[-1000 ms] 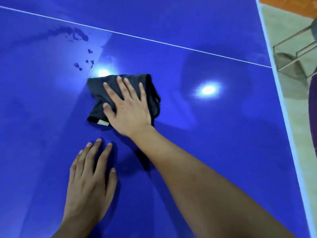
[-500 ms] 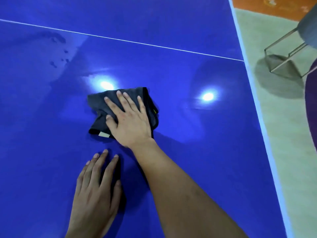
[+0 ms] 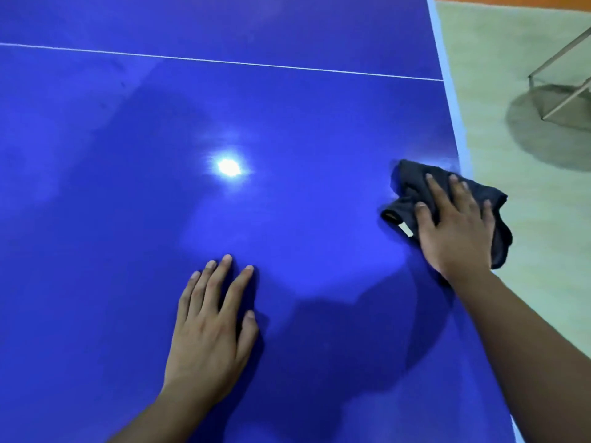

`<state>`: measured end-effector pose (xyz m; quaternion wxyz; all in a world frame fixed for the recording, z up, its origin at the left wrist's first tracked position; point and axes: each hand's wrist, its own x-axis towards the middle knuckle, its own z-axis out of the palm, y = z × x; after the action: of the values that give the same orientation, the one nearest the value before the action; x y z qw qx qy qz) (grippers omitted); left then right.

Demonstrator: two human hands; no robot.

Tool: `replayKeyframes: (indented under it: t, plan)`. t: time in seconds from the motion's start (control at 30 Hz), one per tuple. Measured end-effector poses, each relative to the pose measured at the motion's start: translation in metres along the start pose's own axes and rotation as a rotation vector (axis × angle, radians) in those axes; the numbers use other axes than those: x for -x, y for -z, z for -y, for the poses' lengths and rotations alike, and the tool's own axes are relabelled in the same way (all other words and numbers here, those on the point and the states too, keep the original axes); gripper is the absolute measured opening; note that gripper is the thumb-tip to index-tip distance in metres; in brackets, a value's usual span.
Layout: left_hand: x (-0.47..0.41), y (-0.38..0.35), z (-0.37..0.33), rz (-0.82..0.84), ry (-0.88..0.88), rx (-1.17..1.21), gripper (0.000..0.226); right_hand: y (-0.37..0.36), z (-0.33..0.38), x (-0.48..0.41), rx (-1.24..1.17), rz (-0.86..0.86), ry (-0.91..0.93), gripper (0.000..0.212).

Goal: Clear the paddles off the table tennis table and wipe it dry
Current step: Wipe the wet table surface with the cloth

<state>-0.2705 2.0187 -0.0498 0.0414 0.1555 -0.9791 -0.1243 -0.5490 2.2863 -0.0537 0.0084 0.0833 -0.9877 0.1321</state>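
Note:
The blue table tennis table [image 3: 128, 187] fills most of the head view, with a white line running across its far part. A dark grey cloth [image 3: 409, 180] lies bunched at the table's right edge, partly hanging over it. My right hand [image 3: 454, 225] presses flat on the cloth with straight fingers. My left hand [image 3: 211, 327] rests flat on the bare table near the front centre, fingers spread. No paddles are in view. A faint smear shows at the far left of the table.
Beyond the white right edge [image 3: 454, 116] is pale flooring with a metal chair frame [image 3: 559, 87] and its shadow. A bright lamp reflection [image 3: 228, 167] glares on the table's middle.
My right hand has swept the cloth from the table's middle to its right edge. The dark water spots at the far left are no longer visible. My left hand stays flat on the table.

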Motion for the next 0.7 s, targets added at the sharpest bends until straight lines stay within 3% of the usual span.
replayKeyframes:
  t: [0.3,0.47,0.7]
  plan:
    - [0.003,0.006,0.007,0.003,-0.001,-0.016,0.056,0.001,0.003,-0.001,0.006,0.02,-0.01,0.067]
    - [0.016,0.023,0.053,-0.068,0.055,-0.017,0.058,0.001,0.018,0.002,0.048,0.047,-0.074,0.072]
    - [0.045,0.044,0.141,-0.129,0.163,-0.048,0.058,-0.036,0.131,0.036,0.12,0.032,-0.059,0.065]
